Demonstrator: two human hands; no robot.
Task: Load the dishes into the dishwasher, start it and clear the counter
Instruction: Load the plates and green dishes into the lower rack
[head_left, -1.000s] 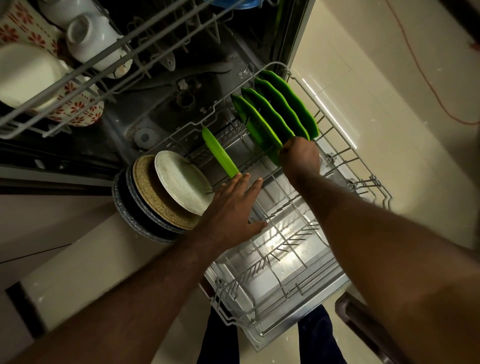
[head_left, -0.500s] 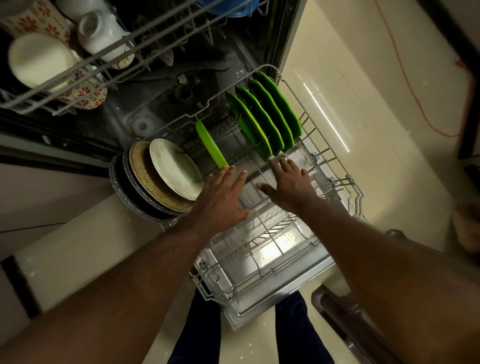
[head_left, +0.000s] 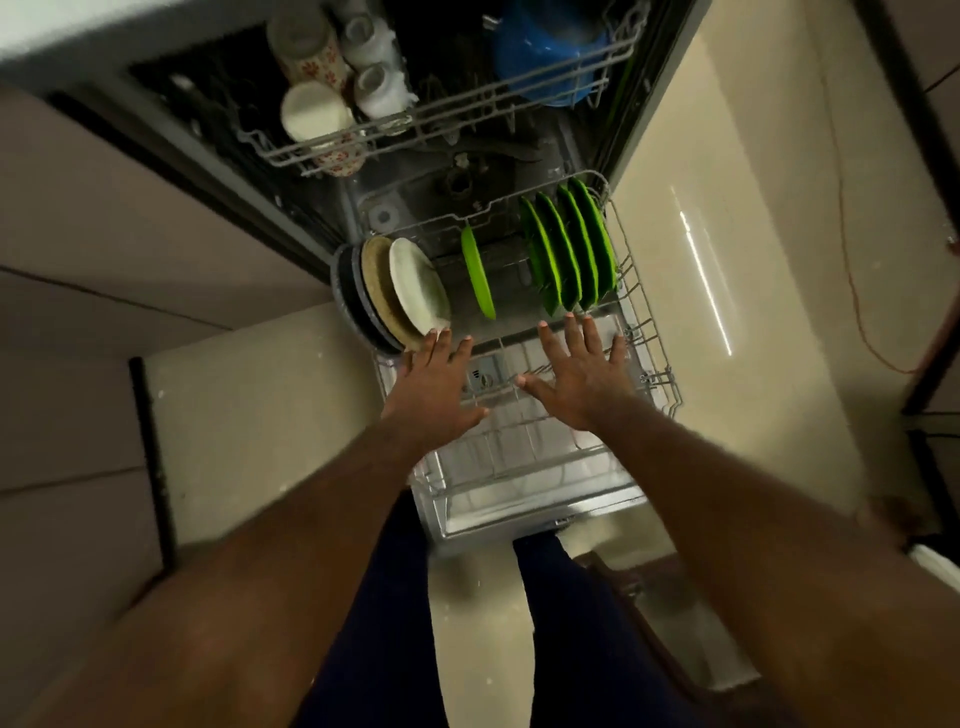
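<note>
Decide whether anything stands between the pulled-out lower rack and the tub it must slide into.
Nothing visible does: the tub floor behind the lower rack holds nothing loose; the upper rack sits above the plates.

On your right you have a glossy cream floor, with a bright streak of reflected light running across its tiles. A thin orange cable curves over the floor near the right edge. On your left stand beige cabinet fronts, with a dark vertical strip beside them. Your dark blue trousers show below, and next to them lies a dark brown object, too blurred to name.
</note>
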